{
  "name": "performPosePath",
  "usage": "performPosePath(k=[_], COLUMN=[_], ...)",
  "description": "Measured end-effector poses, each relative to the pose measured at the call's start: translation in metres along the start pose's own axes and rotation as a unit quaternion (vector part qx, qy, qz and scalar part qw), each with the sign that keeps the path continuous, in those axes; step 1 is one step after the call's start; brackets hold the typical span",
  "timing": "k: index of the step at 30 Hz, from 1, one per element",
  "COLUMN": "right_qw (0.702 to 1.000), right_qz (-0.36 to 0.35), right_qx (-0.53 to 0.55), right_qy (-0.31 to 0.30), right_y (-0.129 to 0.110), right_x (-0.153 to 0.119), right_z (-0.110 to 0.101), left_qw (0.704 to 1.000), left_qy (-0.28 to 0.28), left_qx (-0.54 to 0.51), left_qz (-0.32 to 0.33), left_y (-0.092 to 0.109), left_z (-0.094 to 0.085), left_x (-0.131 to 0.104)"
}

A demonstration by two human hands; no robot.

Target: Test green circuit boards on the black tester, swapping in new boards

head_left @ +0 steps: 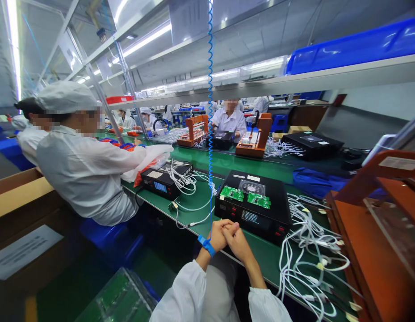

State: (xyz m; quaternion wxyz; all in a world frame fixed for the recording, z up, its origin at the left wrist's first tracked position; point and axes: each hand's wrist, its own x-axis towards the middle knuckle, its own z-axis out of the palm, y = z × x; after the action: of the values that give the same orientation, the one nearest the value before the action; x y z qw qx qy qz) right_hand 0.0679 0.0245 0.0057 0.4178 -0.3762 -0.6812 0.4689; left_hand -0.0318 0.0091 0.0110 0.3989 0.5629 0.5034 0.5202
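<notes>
My left hand (219,233), with a blue wrist strap (206,246) around its wrist, rests against my right hand (237,240) at the table's front edge. The fingers of both hands are closed and folded together, and no object shows between them. From the strap a coiled blue cord (210,89) rises to the overhead frame. Just beyond my hands sits a black test box (261,226) with a small display and red switches. Two green circuit boards, one at left (232,193) and one at right (259,200), lie flat on its top.
Tangled white cables (304,241) spread right of the box, beside an orange fixture (371,232). Another black box (160,181) with white cables stands to the left. A co-worker (83,165) sits on that side. A metal shelf rail (261,85) crosses above the green table (190,214).
</notes>
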Motion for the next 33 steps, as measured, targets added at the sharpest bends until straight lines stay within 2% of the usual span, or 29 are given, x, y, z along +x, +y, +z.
performPosePath(k=[8, 16, 25, 33], right_qw=[1.000, 1.000, 1.000, 1.000], right_qz=[-0.002, 0.002, -0.001, -0.002], right_qx=[0.001, 0.012, 0.011, 0.009], right_qy=[0.000, -0.001, -0.002, 0.002], right_y=[-0.0037, -0.0026, -0.0016, 0.0013], right_x=[-0.0009, -0.0008, -0.0002, 0.0000], right_z=[-0.0001, 0.0002, 0.0004, 0.0000], left_qw=[1.000, 1.000, 1.000, 1.000], left_qy=[0.003, -0.001, -0.001, -0.001], left_qx=[-0.003, -0.001, 0.003, -0.005], left_qz=[-0.005, -0.006, 0.006, 0.005], left_y=[-0.0014, 0.0063, 0.0003, 0.0039], left_z=[0.0004, -0.0007, -0.0004, -0.0002], left_x=[0.0006, -0.0004, 0.0003, 0.0000])
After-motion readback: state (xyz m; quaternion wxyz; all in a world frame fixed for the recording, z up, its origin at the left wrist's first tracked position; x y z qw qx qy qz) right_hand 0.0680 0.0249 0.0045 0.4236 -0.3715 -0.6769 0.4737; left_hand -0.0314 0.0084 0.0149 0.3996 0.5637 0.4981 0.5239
